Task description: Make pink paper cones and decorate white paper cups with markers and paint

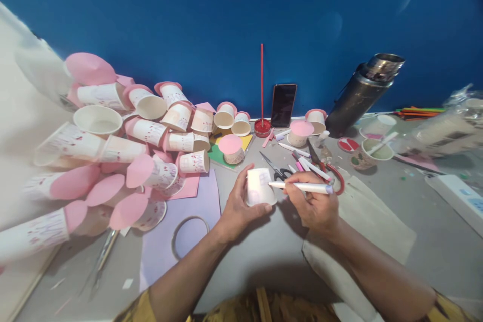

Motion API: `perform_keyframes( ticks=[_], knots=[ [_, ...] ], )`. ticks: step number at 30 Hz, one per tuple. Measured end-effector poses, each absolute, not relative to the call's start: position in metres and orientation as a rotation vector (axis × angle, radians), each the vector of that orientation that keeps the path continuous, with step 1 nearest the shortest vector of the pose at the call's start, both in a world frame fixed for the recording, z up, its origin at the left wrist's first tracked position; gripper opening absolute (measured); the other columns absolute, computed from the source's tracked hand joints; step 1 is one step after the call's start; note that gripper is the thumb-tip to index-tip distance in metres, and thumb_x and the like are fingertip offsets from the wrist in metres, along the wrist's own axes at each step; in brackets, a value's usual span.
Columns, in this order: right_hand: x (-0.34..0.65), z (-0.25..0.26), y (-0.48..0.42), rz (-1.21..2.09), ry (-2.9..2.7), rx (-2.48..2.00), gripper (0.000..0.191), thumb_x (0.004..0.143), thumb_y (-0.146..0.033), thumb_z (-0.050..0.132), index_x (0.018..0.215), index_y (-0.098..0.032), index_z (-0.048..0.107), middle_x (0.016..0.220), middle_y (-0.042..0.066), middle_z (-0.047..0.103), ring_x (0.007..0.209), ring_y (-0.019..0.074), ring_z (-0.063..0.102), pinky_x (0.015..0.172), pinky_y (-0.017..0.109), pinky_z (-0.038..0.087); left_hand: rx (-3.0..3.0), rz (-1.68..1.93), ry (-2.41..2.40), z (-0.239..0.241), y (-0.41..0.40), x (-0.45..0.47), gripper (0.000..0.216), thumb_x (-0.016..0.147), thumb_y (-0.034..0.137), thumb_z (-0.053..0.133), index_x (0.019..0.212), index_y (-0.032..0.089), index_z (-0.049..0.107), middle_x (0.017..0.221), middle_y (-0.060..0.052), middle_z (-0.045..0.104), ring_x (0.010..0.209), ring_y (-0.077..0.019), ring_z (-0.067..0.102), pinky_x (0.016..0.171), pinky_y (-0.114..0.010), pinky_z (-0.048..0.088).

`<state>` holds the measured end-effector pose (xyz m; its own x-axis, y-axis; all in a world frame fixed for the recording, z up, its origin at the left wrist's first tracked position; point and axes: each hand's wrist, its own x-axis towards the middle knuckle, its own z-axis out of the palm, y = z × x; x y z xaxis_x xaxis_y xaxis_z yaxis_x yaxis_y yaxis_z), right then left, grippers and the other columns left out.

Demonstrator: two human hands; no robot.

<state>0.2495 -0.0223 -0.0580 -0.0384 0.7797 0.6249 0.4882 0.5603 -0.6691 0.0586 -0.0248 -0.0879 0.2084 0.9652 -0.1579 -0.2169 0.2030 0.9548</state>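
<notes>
A white paper cup (259,188) is upside down in my left hand (241,201), fingers and thumb wrapped round its sides. Faint purple marks show on the cup's side. My right hand (315,201) grips a white marker pen (304,187) between thumb and fingers, and its tip meets or nearly meets the cup's right side. Just beyond the right hand lie black-handled scissors (278,172), a pair with red handles (335,177) and several loose marker pens (312,167).
Decorated paper cups with pink discs (147,131) crowd the left. Purple paper (181,231) lies below them with a tape roll (189,238). A phone (284,105) and a dark flask (360,93) stand by the blue wall. A power strip (458,198) is at right.
</notes>
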Motion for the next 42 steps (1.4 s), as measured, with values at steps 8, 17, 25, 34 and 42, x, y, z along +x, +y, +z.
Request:
perform_keyframes(
  ticks=[8,17,25,34,42],
  knots=[
    [0.2503,-0.0626,-0.0237,0.426,-1.54,-1.14,0.007,0.092,-0.025,0.062,0.089,-0.022,0.068,0.07,0.0,0.074,0.059,0.0167,0.068,0.056,0.027,0.055,0.849,1.043,0.863,-0.0937,-0.0231,0.0586,0.107,0.059,0.031,0.096,0.151,0.028,0.039,0.124,-0.01,0.065,0.105,-0.0283,0.067,0.09,-0.042,0.055],
    [0.2512,-0.0621,-0.0223,0.452,-1.584,-1.132,0.007,0.093,-0.027,0.062,0.091,-0.023,0.068,0.073,0.001,0.074,0.06,0.0173,0.068,0.054,0.028,0.053,0.827,0.991,0.787,-0.0933,-0.0237,0.0574,0.106,0.063,0.027,0.094,0.152,0.028,0.037,0.121,-0.01,0.067,0.102,-0.0275,0.068,0.088,-0.042,0.054],
    [0.252,-0.0592,-0.023,0.419,-1.646,-1.118,0.011,0.093,-0.023,0.059,0.085,-0.022,0.067,0.071,0.0,0.072,0.06,0.0156,0.067,0.057,0.027,0.053,0.789,1.001,0.77,-0.0916,-0.0248,0.0599,0.105,0.062,0.025,0.095,0.151,0.027,0.038,0.123,-0.01,0.066,0.1,-0.0255,0.069,0.087,-0.039,0.053],
    [0.2535,-0.0602,-0.0231,0.408,-1.664,-1.133,0.012,0.093,-0.025,0.059,0.084,-0.023,0.066,0.071,0.0,0.072,0.062,0.0167,0.068,0.059,0.028,0.054,0.802,0.972,0.777,-0.0903,-0.0253,0.0587,0.103,0.063,0.026,0.094,0.15,0.029,0.039,0.122,-0.009,0.066,0.099,-0.0267,0.07,0.087,-0.04,0.055],
    [0.2533,-0.0587,-0.0229,0.394,-1.655,-1.144,0.013,0.094,-0.026,0.058,0.084,-0.023,0.065,0.07,0.0,0.072,0.06,0.016,0.067,0.059,0.028,0.054,0.815,0.952,0.758,-0.0934,-0.0253,0.0578,0.103,0.064,0.027,0.094,0.151,0.03,0.039,0.124,-0.01,0.066,0.101,-0.0298,0.071,0.088,-0.045,0.056]
  ],
)
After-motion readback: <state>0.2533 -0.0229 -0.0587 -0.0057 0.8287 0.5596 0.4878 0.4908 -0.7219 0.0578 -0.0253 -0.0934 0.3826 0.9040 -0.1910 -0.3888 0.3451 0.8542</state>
